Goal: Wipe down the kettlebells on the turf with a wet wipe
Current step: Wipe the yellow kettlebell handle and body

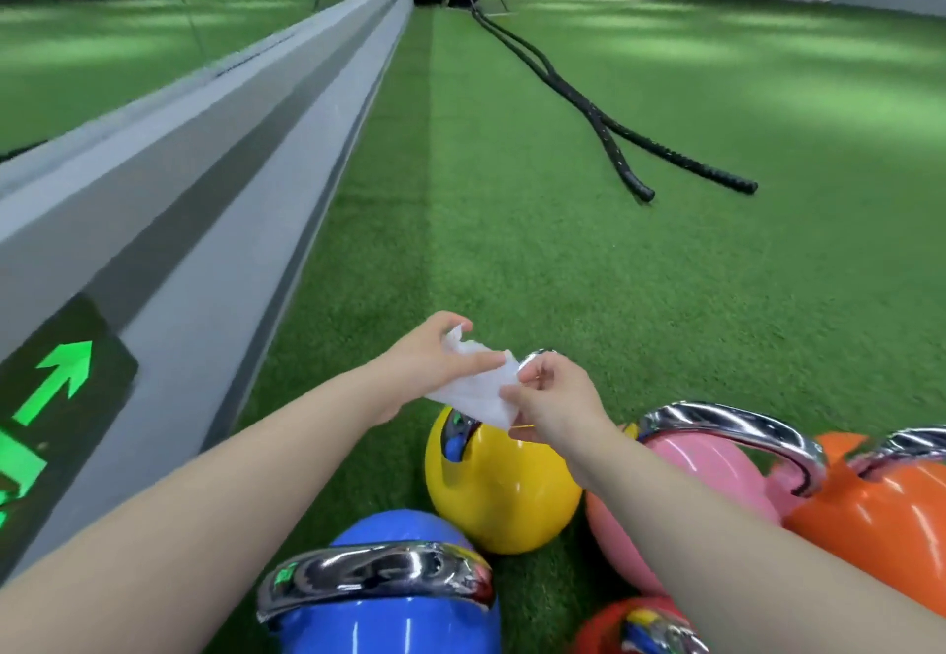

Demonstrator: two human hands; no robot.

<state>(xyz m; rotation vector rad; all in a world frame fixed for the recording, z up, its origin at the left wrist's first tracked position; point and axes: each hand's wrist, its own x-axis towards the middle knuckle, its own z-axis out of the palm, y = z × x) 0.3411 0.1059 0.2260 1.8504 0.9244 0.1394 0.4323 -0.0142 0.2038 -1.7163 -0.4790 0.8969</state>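
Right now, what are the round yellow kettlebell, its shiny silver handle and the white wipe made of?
Round yellow kettlebell: probably glossy painted or coated metal; light glints off it.
Shiny silver handle: looks like chromed metal, mirror-like.
White wipe: thin, soft cloth-like sheet, crumpling between the left hand and right hand.

Both bare forearms extend forward and converge at centre. Left hand (435,354) has fingers curled, thumb and fingertips pinching the far edge of the wet wipe (478,390). Right hand (555,400) sits just beside it, fingers curled, pinching the wipe's near edge, so the sheet is stretched between the two hands.
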